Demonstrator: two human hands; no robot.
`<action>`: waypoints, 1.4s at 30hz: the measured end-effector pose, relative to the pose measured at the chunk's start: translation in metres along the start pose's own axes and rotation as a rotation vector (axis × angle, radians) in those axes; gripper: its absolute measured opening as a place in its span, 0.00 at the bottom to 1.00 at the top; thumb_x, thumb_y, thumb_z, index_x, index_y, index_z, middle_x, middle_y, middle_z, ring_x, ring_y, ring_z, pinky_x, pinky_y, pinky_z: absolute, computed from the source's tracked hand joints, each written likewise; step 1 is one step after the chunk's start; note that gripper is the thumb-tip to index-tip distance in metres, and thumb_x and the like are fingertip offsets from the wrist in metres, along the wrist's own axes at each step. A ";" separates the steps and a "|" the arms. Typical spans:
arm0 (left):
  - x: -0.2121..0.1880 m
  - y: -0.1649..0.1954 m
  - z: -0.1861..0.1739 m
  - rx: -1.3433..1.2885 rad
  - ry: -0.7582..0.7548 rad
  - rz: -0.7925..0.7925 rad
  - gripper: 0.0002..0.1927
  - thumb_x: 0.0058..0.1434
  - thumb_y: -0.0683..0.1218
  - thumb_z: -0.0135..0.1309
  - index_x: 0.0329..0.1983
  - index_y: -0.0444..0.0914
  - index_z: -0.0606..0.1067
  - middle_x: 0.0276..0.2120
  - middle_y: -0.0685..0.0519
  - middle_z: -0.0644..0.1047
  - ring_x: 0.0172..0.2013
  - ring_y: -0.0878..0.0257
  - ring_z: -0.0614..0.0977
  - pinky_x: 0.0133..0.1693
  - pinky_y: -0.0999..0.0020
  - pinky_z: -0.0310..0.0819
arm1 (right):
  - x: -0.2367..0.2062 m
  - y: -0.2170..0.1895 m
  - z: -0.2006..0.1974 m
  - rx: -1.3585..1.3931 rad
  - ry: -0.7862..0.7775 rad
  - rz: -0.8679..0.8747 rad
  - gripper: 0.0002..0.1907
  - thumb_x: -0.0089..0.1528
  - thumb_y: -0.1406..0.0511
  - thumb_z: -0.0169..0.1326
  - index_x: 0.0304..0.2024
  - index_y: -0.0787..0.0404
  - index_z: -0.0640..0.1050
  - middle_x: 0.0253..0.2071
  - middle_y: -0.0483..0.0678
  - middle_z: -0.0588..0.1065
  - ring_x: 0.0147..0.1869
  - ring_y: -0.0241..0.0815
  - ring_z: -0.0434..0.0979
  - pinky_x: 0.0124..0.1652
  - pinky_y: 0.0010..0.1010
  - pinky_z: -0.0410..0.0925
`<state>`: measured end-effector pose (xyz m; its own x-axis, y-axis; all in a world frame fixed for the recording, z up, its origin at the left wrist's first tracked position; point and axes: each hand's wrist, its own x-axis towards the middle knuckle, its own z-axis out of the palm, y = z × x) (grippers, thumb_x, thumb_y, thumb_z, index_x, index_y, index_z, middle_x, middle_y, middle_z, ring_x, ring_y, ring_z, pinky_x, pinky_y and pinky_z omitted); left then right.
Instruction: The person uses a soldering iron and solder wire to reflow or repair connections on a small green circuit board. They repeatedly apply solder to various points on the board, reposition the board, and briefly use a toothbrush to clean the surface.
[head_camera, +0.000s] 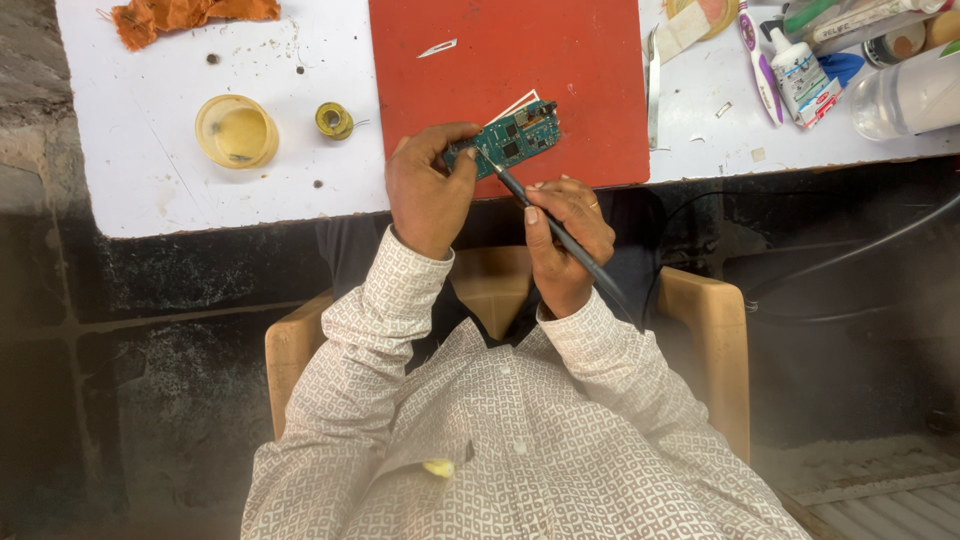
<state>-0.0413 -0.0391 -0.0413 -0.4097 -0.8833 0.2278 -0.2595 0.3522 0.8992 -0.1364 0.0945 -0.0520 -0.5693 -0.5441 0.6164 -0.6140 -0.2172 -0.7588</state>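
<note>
Two hands closed: left (428, 190) on circuit board (515, 138); right (565, 235) on soldering iron (560, 235); solder spool (334, 120) nearby.

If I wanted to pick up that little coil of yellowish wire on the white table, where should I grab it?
Take the small round coil of yellowish solder wire by its outer rim, fingers coming straight down from above on opposite sides. It lies flat on the white table with open space around it, the round yellow dish standing apart to its left. Probably avoid the thin loose end sticking out on its right.
</note>
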 end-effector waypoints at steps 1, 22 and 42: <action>0.000 0.000 0.000 0.004 0.001 -0.003 0.11 0.57 0.37 0.58 0.42 0.39 0.83 0.30 0.55 0.81 0.27 0.66 0.72 0.31 0.69 0.70 | 0.000 0.000 0.000 0.001 0.001 -0.003 0.06 0.65 0.68 0.59 0.42 0.66 0.81 0.40 0.53 0.81 0.49 0.47 0.81 0.56 0.38 0.73; 0.000 0.001 -0.001 0.011 -0.001 -0.011 0.11 0.56 0.37 0.59 0.42 0.39 0.84 0.29 0.55 0.81 0.26 0.66 0.72 0.31 0.69 0.69 | -0.002 0.003 -0.002 0.027 -0.013 -0.007 0.07 0.66 0.67 0.59 0.42 0.66 0.81 0.39 0.52 0.81 0.49 0.47 0.81 0.58 0.41 0.72; 0.000 0.001 0.000 0.007 0.007 -0.009 0.11 0.57 0.37 0.59 0.42 0.39 0.84 0.28 0.54 0.80 0.26 0.66 0.72 0.30 0.69 0.69 | -0.003 0.000 -0.003 -0.076 -0.042 -0.059 0.07 0.65 0.66 0.58 0.42 0.65 0.82 0.39 0.51 0.81 0.52 0.49 0.82 0.62 0.44 0.70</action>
<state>-0.0417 -0.0392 -0.0401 -0.4015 -0.8885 0.2220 -0.2693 0.3462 0.8987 -0.1362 0.0983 -0.0535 -0.5085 -0.5656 0.6493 -0.6865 -0.1888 -0.7022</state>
